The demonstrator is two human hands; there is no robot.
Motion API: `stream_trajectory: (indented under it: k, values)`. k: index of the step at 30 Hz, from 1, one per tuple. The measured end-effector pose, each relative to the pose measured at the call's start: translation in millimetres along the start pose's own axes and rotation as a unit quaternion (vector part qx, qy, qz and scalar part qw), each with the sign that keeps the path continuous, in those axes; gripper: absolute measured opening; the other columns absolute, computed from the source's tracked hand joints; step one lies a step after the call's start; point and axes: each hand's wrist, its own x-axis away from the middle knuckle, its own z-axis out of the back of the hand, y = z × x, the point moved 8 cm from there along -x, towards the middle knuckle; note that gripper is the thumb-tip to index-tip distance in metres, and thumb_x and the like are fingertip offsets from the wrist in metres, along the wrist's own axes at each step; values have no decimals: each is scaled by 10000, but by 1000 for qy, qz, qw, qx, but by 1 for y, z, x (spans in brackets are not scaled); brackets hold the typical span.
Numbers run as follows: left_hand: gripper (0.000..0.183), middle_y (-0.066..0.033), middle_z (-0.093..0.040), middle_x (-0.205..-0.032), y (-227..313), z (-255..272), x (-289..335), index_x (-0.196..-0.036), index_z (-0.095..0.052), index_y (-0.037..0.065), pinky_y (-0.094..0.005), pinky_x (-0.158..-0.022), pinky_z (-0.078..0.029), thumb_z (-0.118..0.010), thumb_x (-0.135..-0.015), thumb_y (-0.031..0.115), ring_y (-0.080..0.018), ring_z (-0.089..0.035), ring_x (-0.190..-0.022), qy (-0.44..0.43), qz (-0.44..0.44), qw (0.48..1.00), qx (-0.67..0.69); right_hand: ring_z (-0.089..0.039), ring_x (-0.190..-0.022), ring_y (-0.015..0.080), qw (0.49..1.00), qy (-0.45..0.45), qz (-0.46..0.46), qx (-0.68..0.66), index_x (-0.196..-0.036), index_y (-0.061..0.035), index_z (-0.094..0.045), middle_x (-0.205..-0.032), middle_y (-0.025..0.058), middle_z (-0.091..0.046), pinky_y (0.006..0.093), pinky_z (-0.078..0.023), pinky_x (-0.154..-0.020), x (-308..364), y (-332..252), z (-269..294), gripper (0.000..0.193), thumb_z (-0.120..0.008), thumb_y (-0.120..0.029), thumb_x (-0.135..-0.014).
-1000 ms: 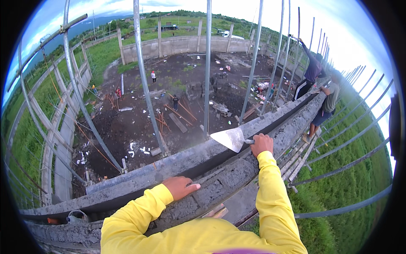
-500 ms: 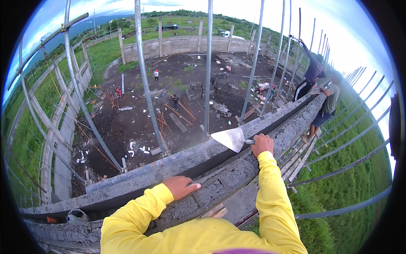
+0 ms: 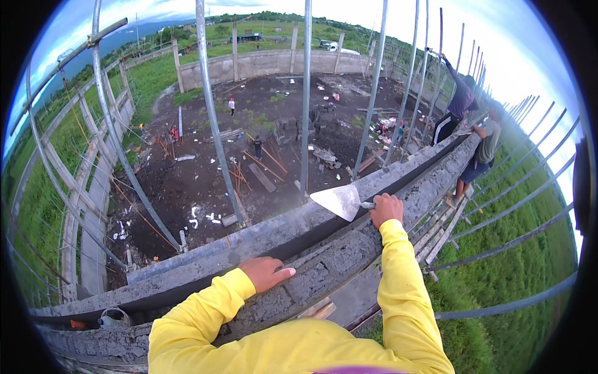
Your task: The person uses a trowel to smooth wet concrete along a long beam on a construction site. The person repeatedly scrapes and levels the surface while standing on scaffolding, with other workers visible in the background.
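Nearest, along the bottom of the frame, a yellow long-sleeved shirt (image 3: 293,349). Just above, in the lower middle, pieces of wood (image 3: 321,310) beside a rough gray wall (image 3: 330,265), curving from lower left to upper right, with a dark gap down its middle. Rests the left hand (image 3: 268,274) on the near strip of the wall, thumb out to the right, fingers loosely laid and partly hidden, nothing visibly held. Grips a trowel (image 3: 336,202) with the right hand (image 3: 386,210), right of the frame's center, fingers closed around the handle; blade out to the left, over the gap and the far strip (image 3: 274,230), cannot tell whether touching. At lower left, in the gap, a pale pail (image 3: 114,320) beside an orange object (image 3: 79,325).

Beyond, across the picture, a row of metal poles (image 3: 306,100). At upper right, a person in a purple-gray top (image 3: 462,103), one arm raised, and a person in a gray shirt (image 3: 491,138) on planks (image 3: 445,224) next to the wall. Farther off, in the middle, dark ground (image 3: 205,162) with scattered timber (image 3: 263,177). Farthest, near the top, a fence wall (image 3: 261,65), green fields (image 3: 274,45) and cloudy sky (image 3: 261,7).
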Motion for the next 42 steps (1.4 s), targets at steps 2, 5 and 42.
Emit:
stream_trajectory:
  k: [2, 5, 42]
  values:
    - [830, -266, -740, -1380, 0, 0, 0, -1387, -745, 3, -534, -1123, -528, -474, -1113, 738, -471, -684, -1297, -3, 0, 1000, 2, -724, -1146, 344, 1000, -3, 0, 0, -1030, -141, -842, -1120, 97, -783, 514, -555, -996, 0, 0, 0, 224, -845, -304, -876]
    - [829, -267, -741, -1384, 1, 1, 1, -1391, -745, 1, -530, -1123, -529, -480, -1112, 735, -472, -683, -1300, -3, 2, 1000, 5, -723, -1146, 348, 1000, -6, -1, 2, -1029, -140, -842, -1120, 102, -781, 516, -555, -994, 0, -1, 1, 218, -840, -299, -879]
    - [931, -304, -733, -1381, -10, -9, -6, -1392, -738, -26, -504, -1141, -510, -550, -1034, 813, -465, -686, -1310, -52, 52, 995, 64, -733, -1184, 365, 1000, 1, 11, 16, -1079, -129, -837, -1184, 110, -795, 532, -565, -996, -1, 2, -4, 261, -782, -302, -892]
